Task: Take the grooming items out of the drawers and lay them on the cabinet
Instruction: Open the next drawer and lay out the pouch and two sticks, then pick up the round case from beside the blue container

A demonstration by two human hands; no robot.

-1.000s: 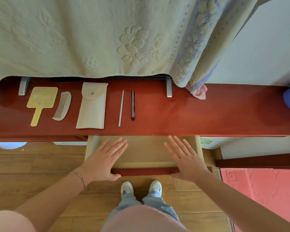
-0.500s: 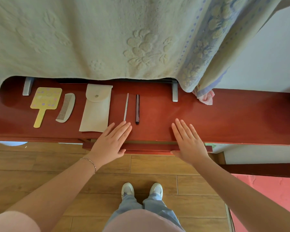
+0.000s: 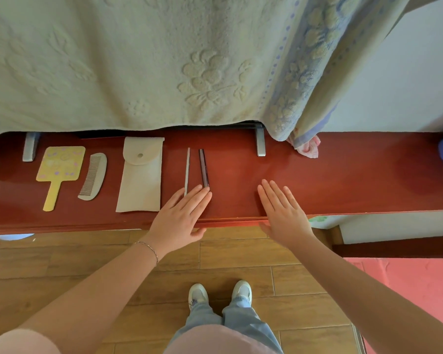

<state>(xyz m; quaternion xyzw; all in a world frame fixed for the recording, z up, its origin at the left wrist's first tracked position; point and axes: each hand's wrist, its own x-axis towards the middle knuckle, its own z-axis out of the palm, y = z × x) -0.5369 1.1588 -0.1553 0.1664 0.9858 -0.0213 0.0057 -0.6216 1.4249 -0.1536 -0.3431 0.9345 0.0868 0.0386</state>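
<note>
While five grooming items lie in a row on the red cabinet top (image 3: pixel 343 175), your two hands reach flat over its front edge, fingers straight and holding nothing. From your left the row runs: a yellow hand mirror (image 3: pixel 60 166) with its handle toward you, a pale comb (image 3: pixel 94 177) just beside it, a cream snap pouch (image 3: pixel 140 175), a thin grey nail file (image 3: pixel 187 171) and a dark slim pencil (image 3: pixel 204 167), the last two lying side by side and apart. Your left hand (image 3: pixel 178 218), a thin bracelet (image 3: pixel 149 249) at the wrist, is spread with its fingertips (image 3: pixel 205 194) at the near ends of the file and pencil; whether they touch cannot be told. Your right hand (image 3: pixel 283 213) lies open over bare wood to the right, its thumb below the cabinet's front edge. A drawer front (image 3: pixel 230 222) shows as a thin strip under that edge, between your hands. Behind the row a pale embossed towel (image 3: pixel 164 60) hangs down over the back of the cabinet, with a metal bracket (image 3: pixel 261 143) and a pink cloth (image 3: pixel 308 146) at its right corner. Below, your white shoes (image 3: pixel 220 293) stand on wooden floorboards.
</note>
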